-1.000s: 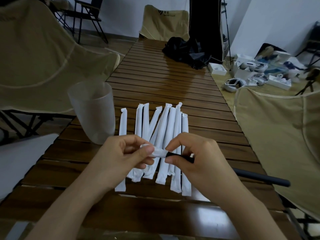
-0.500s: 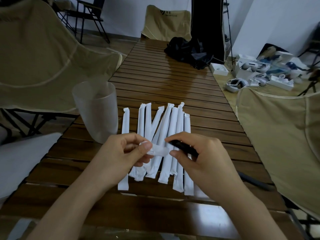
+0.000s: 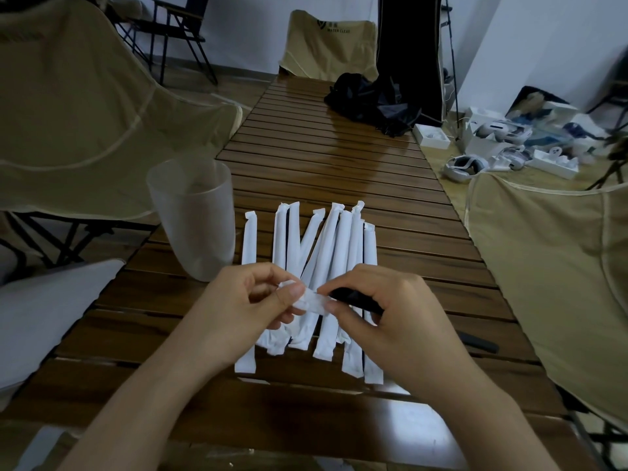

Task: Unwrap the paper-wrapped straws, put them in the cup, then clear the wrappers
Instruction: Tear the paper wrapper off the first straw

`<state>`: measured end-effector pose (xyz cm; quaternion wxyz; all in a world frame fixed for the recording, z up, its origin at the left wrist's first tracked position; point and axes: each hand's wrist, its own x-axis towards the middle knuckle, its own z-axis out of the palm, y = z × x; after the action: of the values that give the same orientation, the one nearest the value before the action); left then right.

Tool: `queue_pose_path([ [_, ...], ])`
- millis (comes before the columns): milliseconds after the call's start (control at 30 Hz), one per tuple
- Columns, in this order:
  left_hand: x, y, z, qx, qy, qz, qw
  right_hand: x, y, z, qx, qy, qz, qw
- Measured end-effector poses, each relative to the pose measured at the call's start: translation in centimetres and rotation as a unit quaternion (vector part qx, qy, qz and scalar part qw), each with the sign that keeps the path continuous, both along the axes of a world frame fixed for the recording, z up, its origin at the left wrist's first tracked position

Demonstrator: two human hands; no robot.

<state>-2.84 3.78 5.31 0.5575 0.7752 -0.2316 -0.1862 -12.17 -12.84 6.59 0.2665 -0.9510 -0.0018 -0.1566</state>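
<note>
Several white paper-wrapped straws [image 3: 326,253] lie side by side on the wooden slat table [image 3: 333,164]. A frosted plastic cup [image 3: 192,215] stands upright just left of them. My left hand [image 3: 248,311] pinches the bunched white wrapper [image 3: 311,302] of a black straw [image 3: 353,297]. My right hand [image 3: 390,317] grips that straw just right of the wrapper. The straw's far end [image 3: 479,343] sticks out past my right wrist above the table. Both hands hover over the near ends of the wrapped straws.
Beige folding chairs stand at the left [image 3: 85,113], the right [image 3: 557,266] and the far end [image 3: 326,45]. A black bag [image 3: 370,103] lies on the far part of the table. White boxes and headsets [image 3: 503,144] litter the floor at the right.
The wrapper has bunched further toward my left hand. My right hand has slid along the black straw closer to the wrapper, and less of the straw shows past my wrist.
</note>
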Motion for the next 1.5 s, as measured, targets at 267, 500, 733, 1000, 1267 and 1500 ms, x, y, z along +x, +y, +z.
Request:
queue_pose_path([
  [267, -0.2, -0.3, 0.1, -0.011, 0.002, -0.011, 1.000, 0.4, 0.2, -0.3, -0.027, -0.061, -0.009, 0.998],
  [500, -1.1, -1.6, -0.1, -0.026, -0.043, 0.123, 0.991, 0.3, 1.1, -0.5, -0.049, -0.131, -0.086, 0.986],
  [733, -1.4, -1.6, -0.2, -0.035, -0.049, 0.053, 0.997, 0.7, 2.2, -0.5, 0.009, -0.157, -0.139, 0.978],
  [1000, -1.3, -1.7, 0.0, -0.068, -0.057, 0.060, 0.994, 0.7, 2.2, -0.4, 0.040, -0.127, -0.132, 0.982],
  [1267, -2.3, -2.2, -0.3, 0.024, -0.239, 0.096, 0.966, 0.7, 2.9, -0.3, 0.006, -0.077, -0.127, 0.989],
  [1500, -2.3, -2.2, -0.4, 0.034, -0.282, 0.110, 0.952, 0.7, 3.2, -0.4, 0.024, -0.061, -0.150, 0.986],
])
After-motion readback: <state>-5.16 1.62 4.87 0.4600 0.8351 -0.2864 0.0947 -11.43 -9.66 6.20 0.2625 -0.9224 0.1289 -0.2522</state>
